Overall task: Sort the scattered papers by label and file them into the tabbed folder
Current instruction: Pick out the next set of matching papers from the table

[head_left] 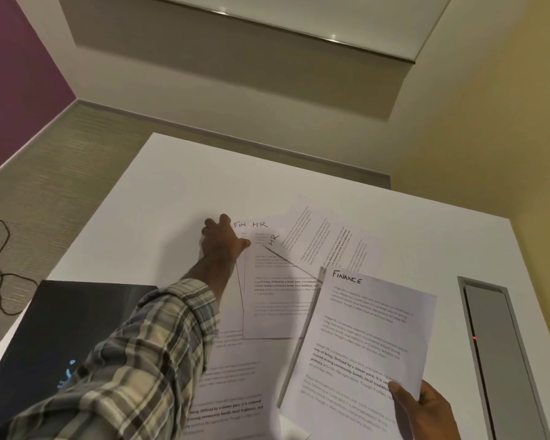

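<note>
several papers (277, 281) are lying unsorted beside the dark folder (61, 328), nothing looking filed; the right hand (426, 411) is pinching the finance sheet (362, 338), the left hand (221, 239) is touching the fin sheet (239, 224), grip unclear.

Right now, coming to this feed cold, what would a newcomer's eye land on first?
First, the white printed sheet headed FINANCE, held up at lower right by the right hand. Next, the left hand, in a plaid sleeve, stretched out to the far overlapping white sheets marked FIN and HR mid-table. A dark flat folder lies at the left edge of the white table.
</note>
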The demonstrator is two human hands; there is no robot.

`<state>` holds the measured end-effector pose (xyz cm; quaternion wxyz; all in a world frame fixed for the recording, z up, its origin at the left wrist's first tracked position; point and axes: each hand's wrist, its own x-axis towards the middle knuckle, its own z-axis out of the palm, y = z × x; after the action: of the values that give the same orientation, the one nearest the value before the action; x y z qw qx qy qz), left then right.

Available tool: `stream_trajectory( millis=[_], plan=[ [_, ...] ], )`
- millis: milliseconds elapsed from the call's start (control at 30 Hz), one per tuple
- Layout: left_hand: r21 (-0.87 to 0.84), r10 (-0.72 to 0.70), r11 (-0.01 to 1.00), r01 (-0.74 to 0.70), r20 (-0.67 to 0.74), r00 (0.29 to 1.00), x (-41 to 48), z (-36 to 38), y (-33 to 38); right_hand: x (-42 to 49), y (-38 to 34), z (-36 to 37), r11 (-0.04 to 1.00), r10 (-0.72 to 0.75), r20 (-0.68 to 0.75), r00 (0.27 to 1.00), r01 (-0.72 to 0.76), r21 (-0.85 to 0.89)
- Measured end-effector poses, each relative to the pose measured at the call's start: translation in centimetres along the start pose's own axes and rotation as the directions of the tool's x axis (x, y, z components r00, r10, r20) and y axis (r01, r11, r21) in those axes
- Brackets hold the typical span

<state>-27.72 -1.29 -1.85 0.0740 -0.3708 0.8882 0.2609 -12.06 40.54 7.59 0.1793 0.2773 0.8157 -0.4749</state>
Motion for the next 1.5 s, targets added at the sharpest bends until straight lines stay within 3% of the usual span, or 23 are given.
stream_trajectory(
  millis=[200, 367, 533, 667, 767, 833, 1000, 1167, 1400, 1500],
  plan=[
    [0.048, 0.046, 0.998, -0.047, 0.01, 0.999, 0.0, -0.1, 1.2, 0.5, -0.3, 0.4, 0.997, -0.008, -0.026, 1.0, 0.01, 0.083],
    [0.077, 0.031, 0.996, -0.039, 0.102, 0.994, -0.8, -0.1, 2.8, 0.5, 0.1, 0.2, 0.993, 0.003, -0.023, 1.0, 0.0, 0.117],
    [-0.172, 0.123, 0.98, -0.097, 0.148, 0.981, -3.7, 1.8, 4.6, -0.1, 0.2, -0.6, 0.985, 0.001, -0.045, 0.999, 0.006, 0.17],
    [-0.461, 0.172, 0.886, -0.047, 0.233, 0.957, -7.5, 3.3, 6.9, -0.5, 1.0, -1.6, 0.978, 0.009, -0.053, 0.999, 0.003, 0.209],
    [-0.441, 0.203, 0.897, -0.011, 0.39, 0.898, -9.6, 5.0, 7.5, -1.0, 1.5, -2.1, 0.96, 0.032, -0.057, 0.998, -0.015, 0.278],
    [-0.414, 0.203, 0.91, -0.016, 0.414, 0.887, -10.8, 5.2, 7.8, -1.4, 1.5, -2.5, 0.949, 0.042, -0.056, 0.998, -0.022, 0.315],
    [-0.477, 0.193, 0.876, -0.071, 0.212, 0.958, -12.4, 3.0, 8.2, -3.0, 0.6, -3.7, 0.931, 0.03, -0.055, 0.998, -0.007, 0.364],
    [-0.281, 0.184, 0.941, -0.191, -0.052, 0.982, -13.6, -0.5, 5.8, -3.7, 0.8, -4.6, 0.93, 0.02, -0.069, 0.997, 0.007, 0.368],
    [-0.3, 0.013, 0.953, -0.035, -0.072, 0.997, -14.3, -5.5, -0.9, -5.2, 1.7, -4.6, 0.942, 0.007, -0.055, 0.998, 0.012, 0.336],
    [-0.343, -0.006, 0.939, -0.036, -0.12, 0.993, -14.1, -8.0, -2.8, -5.7, 1.6, -4.8, 0.951, -0.02, -0.057, 0.998, 0.036, 0.308]
  ],
)
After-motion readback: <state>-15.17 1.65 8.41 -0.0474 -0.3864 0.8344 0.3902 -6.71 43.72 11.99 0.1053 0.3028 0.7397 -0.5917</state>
